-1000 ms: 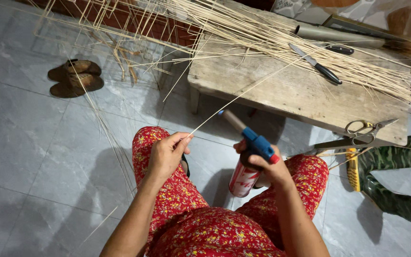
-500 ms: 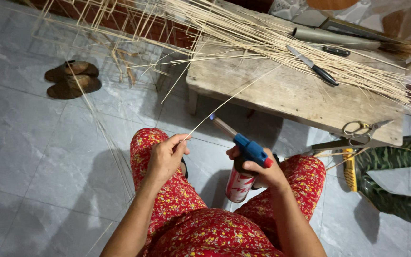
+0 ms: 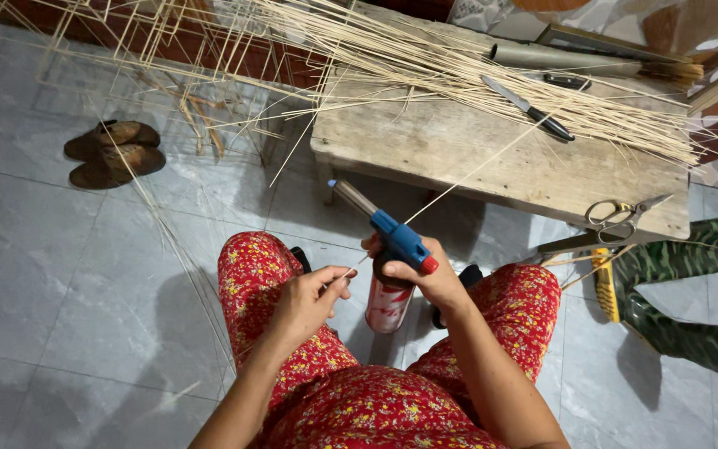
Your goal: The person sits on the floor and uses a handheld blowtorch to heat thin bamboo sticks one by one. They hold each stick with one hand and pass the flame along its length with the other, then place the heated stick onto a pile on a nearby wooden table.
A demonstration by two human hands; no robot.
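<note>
Your left hand [image 3: 305,301] pinches the near end of 1 thin bamboo splint [image 3: 459,179] between thumb and fingertips. The splint runs up and right from your fingers, crosses just behind the torch, and ends over the wooden bench [image 3: 459,158].

Your right hand [image 3: 425,278] is clenched around a blue-bodied gas torch [image 3: 396,235] mounted on a red-and-white gas canister [image 3: 386,306]. The canister hangs upright between your knees; the metal nozzle points up and left, away from the bench. Can't tell if a flame is lit.

On the bench: a large loose bundle of bamboo splints [image 3: 425,66] fanned across the top, a black-handled knife [image 3: 529,108] lying on them, and scissors [image 3: 621,214] at the right front edge. A grey tube-shaped tool [image 3: 575,60] lies along the far side.

On the grey tile floor [image 3: 51,274]: a pair of brown sandals [image 3: 114,154] to your left, well apart from your hands. Dark green rubber boots [image 3: 683,308] lie to the right of the bench. A yellow-handled tool [image 3: 604,283] sits just beside them.

You're seated, red floral trousers [image 3: 359,399] on both legs.
</note>
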